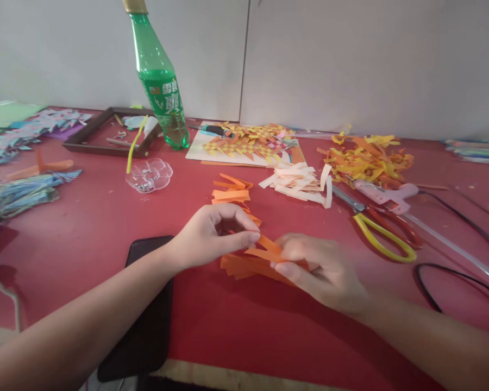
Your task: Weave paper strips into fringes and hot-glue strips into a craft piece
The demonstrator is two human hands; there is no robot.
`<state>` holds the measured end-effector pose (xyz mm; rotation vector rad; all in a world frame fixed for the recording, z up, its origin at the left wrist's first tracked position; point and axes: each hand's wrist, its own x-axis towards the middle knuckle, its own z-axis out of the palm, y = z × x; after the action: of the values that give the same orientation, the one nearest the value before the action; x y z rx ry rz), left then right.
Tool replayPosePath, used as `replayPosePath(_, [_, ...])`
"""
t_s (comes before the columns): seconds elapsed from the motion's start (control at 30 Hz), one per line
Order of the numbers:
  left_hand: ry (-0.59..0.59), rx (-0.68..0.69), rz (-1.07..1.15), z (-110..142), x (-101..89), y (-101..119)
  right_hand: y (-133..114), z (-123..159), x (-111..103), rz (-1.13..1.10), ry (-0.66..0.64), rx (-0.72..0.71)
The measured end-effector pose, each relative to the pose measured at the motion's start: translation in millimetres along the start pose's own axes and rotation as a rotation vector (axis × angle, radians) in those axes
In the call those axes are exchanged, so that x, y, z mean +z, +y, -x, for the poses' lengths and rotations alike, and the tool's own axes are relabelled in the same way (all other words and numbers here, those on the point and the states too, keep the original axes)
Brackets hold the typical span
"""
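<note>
An orange paper strip (269,246) is up between both hands, over more strips (255,266) on the red table (228,331); left hand (212,234) and right hand (324,269) each pinch it. Scissors (377,222) lie right, a phone (146,309) near left.

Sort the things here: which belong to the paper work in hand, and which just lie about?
In hand, or likely part of it:
orange strip, between left hand and right hand
loose orange strips
scissors, perhaps; untouched

Probably just lying about:
bottle
phone
frame
clear dish
glue gun
</note>
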<state>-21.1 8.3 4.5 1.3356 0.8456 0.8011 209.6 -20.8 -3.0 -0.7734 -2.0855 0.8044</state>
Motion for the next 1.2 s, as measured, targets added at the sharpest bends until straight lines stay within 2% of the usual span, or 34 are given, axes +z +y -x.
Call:
replayPosePath(0.17, [-0.065,-0.035,0.099,0.0,0.6,1.8,6.9,2.0,6.5,-0.086,0.135,0.15])
replayPosePath(0.37, [0.0,-0.065,0.134,0.6,-0.5,0.6,8.3,3.6,13.6,-0.233,0.257,0.328])
replayPosePath(0.5, [-0.011,-0.006,0.098,3.0,0.4,-1.7,5.6,2.1,13.3,-0.259,0.279,0.407])
replayPosePath(0.67, [0.037,0.17,-0.226,5.2,4.7,-4.7,7.1,3.7,14.1,-0.228,0.265,0.402])
replayPosePath(0.77, [0.078,0.229,-0.323,4.1,6.6,-6.1,8.1,5.0,15.6,-0.213,0.26,0.38])
replayPosePath(0.97, [0.106,0.15,-0.214,2.9,6.6,-4.2,5.3,2.0,12.8,-0.191,0.284,0.368])
replayPosePath(1.2, [0.127,0.072,-0.121,1.6,2.4,-3.0,10.4,0.3,10.1,-0.279,0.346,0.355])
